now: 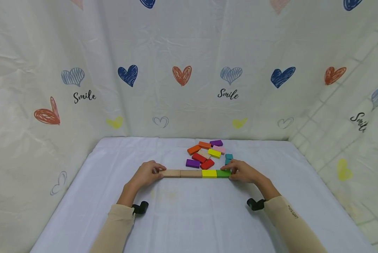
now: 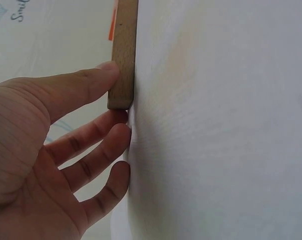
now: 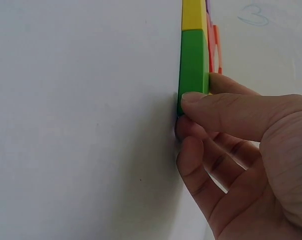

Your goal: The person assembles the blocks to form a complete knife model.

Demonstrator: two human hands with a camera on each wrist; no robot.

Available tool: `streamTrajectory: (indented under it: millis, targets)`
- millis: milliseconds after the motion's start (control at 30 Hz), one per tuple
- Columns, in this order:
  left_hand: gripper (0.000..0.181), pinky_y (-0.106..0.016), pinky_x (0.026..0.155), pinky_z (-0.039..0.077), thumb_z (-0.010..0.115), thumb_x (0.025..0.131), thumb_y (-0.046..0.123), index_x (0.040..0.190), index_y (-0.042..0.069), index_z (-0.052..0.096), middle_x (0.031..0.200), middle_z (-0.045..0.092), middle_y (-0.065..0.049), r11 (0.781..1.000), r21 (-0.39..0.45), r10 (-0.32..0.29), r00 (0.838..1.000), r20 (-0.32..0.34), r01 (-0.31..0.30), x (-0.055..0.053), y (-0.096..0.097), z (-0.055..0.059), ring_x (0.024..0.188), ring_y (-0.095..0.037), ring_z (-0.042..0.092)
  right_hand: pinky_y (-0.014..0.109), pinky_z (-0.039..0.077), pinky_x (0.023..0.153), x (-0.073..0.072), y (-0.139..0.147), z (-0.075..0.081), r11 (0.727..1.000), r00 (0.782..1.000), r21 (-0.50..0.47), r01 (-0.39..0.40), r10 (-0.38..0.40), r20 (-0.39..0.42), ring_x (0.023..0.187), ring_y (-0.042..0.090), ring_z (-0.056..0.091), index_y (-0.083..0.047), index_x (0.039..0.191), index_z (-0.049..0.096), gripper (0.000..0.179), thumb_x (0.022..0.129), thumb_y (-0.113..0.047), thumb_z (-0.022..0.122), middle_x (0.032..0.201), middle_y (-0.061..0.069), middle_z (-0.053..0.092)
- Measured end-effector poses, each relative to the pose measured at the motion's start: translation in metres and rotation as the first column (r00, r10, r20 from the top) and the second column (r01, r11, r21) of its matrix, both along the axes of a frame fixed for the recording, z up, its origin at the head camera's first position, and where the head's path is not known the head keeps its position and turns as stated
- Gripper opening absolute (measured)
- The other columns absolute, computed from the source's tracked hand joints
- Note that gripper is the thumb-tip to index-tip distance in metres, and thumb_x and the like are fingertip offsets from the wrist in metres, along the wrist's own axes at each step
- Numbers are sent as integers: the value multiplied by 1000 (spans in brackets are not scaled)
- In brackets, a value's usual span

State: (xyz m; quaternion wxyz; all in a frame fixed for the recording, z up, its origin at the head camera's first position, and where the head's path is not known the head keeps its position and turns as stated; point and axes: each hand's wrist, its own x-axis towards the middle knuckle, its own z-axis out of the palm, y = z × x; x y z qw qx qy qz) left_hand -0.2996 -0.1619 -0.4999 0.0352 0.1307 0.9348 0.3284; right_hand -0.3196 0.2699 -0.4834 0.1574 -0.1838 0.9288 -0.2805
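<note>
A straight row of blocks lies end to end on the table. From left to right it has a plain wooden block [image 1: 171, 173], a second plain wooden block [image 1: 190, 174], a yellow block [image 1: 209, 174] and a green block [image 1: 223, 174]. My left hand [image 1: 147, 173] pinches the row's left end, its thumb [image 2: 98, 82] on the near face of the wooden block [image 2: 123, 75] in the left wrist view. At the other end my right hand [image 1: 244, 172] pinches the green block [image 3: 192, 65], with the thumb on its near side and the index finger behind.
Behind the row lie loose blocks: purple [image 1: 193, 163], red [image 1: 207, 164], orange [image 1: 194, 149], yellow [image 1: 214, 153], pink [image 1: 219, 149] and plain wood. Teal blocks [image 1: 228, 156] sit just beyond the right hand. A white cloth covers the table [image 1: 189, 218]; a heart-printed curtain [image 1: 189, 105] hangs behind.
</note>
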Motion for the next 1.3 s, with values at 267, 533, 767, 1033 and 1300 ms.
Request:
streamTrajectory:
  millis: [267,533,767,1033,1300]
  targets:
    - [25,-30,71,47,81,87,14,112,20,79,95,65,1,1000,6,-4,1000,-10,4,0,-1,0,80,-14,56,30,53,80,-1,0,-2,1000,1000,1,7,-7,-5,96,20,56,-25,128,72,41,92,-6,73,112,2,61]
    - [25,-30,71,46,80,88,13,112,20,79,95,65,1,1000,8,0,1000,-4,0,1,-2,1,81,-14,56,30,52,78,-2,0,-3,1000,1000,-6,15,-15,-8,94,20,55,-25,129,72,41,92,-6,73,114,2,61]
    - [25,-31,71,47,80,88,14,112,20,79,95,65,1,1000,11,3,1000,0,-3,1,-1,2,81,-14,56,27,54,77,-1,-1,5,1000,1000,0,-3,3,-24,95,19,58,-19,131,71,38,93,-14,75,115,4,64]
    - [25,-30,71,46,81,88,14,112,20,79,95,65,1,1000,9,4,1000,4,-4,1,0,3,81,-14,56,30,52,76,-10,-10,20,994,986,-99,43,-58,-156,91,23,57,-8,129,69,36,94,-15,73,107,9,68]
    - [25,-31,71,47,80,88,14,112,20,79,96,66,0,1000,11,5,1000,14,-6,1,0,0,82,-15,56,34,57,85,-24,-31,10,984,989,-168,65,-86,-120,100,25,62,-11,137,64,44,94,-13,73,124,13,67]
